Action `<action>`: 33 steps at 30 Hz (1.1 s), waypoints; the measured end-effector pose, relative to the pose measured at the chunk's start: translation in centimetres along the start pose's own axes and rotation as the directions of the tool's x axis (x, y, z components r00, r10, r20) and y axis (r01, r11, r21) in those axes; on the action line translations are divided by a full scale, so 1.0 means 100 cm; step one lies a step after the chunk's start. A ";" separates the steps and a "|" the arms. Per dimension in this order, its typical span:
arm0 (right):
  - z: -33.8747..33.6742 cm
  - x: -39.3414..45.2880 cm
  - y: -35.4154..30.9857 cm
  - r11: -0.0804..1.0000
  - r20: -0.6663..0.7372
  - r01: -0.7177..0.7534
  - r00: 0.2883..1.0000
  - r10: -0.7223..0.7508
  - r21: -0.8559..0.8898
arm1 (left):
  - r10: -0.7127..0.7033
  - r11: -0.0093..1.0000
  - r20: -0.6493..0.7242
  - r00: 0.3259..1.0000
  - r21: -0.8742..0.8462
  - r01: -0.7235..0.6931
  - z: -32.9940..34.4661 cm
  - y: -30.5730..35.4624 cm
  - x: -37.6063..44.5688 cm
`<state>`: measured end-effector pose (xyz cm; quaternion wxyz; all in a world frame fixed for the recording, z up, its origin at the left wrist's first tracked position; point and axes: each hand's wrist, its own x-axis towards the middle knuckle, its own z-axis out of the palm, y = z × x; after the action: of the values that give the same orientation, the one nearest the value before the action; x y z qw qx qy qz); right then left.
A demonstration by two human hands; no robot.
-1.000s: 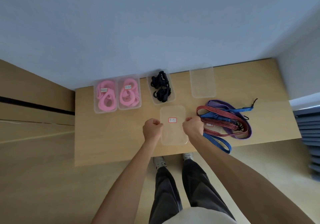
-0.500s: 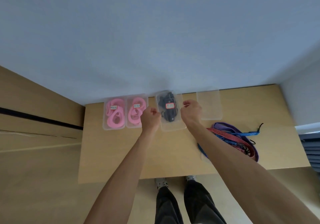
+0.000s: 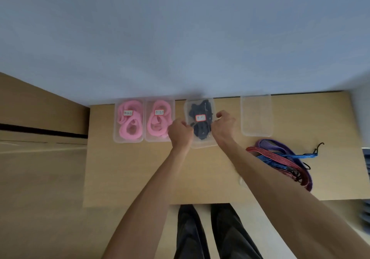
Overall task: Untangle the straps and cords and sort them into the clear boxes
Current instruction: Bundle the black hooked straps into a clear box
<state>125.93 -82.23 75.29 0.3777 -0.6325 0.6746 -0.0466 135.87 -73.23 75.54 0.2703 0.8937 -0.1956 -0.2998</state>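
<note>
Lid held over the black cords

Both hands, left (image 3: 180,131) and right (image 3: 223,125), curl their fingers on the clear lid (image 3: 200,138) over the box of black cords (image 3: 201,118). At 9 o'clock stand two pink-strap boxes (image 3: 144,120); at 3 an empty box (image 3: 256,115); at 4 tangled straps (image 3: 284,159) on the counter (image 3: 124,170).

Writing on the red-bordered white label (image 3: 200,117) is illegible. The right forearm (image 3: 280,188) covers the near ends of the striped red and blue cords (image 3: 280,158).
</note>
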 end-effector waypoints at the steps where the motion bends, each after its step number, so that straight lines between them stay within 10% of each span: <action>1: 0.000 -0.004 0.002 1.000 -0.001 0.002 1.000 -0.002 -0.030 | 0.003 1.000 0.010 1.000 0.009 -0.003 -0.002 -0.002 -0.003; 33: -0.001 -0.009 0.016 0.998 0.172 -0.034 0.984 0.043 -0.049 | -0.009 0.982 0.081 0.997 0.190 -0.007 -0.012 -0.008 -0.013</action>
<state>124.49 -81.17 74.89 0.4208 -0.6296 0.6524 0.0313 135.82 -71.46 76.48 0.1754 0.9027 -0.2337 -0.3160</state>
